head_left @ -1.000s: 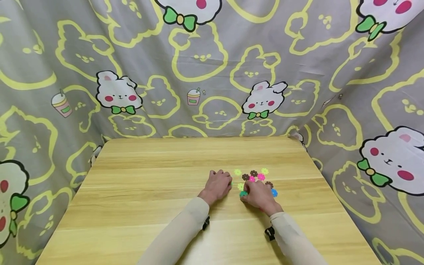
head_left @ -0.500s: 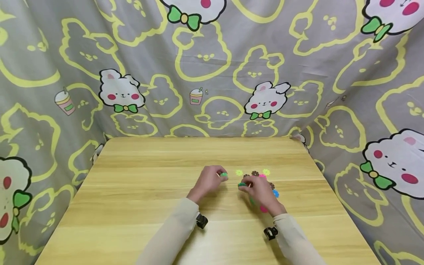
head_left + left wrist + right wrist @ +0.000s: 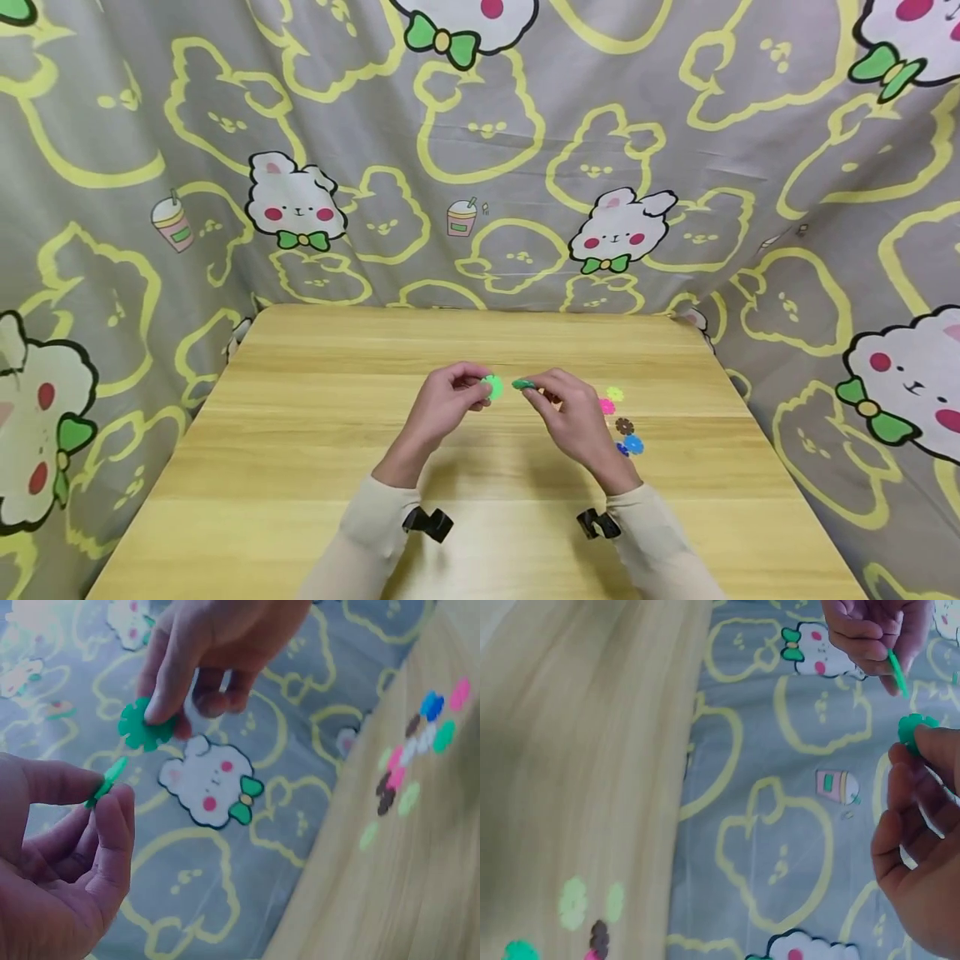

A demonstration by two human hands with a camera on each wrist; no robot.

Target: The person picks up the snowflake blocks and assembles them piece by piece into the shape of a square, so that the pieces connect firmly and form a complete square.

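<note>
Head view: the left hand (image 3: 444,400) has its grip pinched on a light green disc (image 3: 492,387), face showing; the right hand (image 3: 570,412) clamps a darker green disc (image 3: 523,384), nearly edge-on, the two apart above the desk (image 3: 322,467)! Left wrist: here the darker one shows its notched face, and white pieces (image 3: 418,745) appear, unseen from the head! Right wrist: two pale yellow-green discs (image 3: 573,903), where the head shows one
</note>
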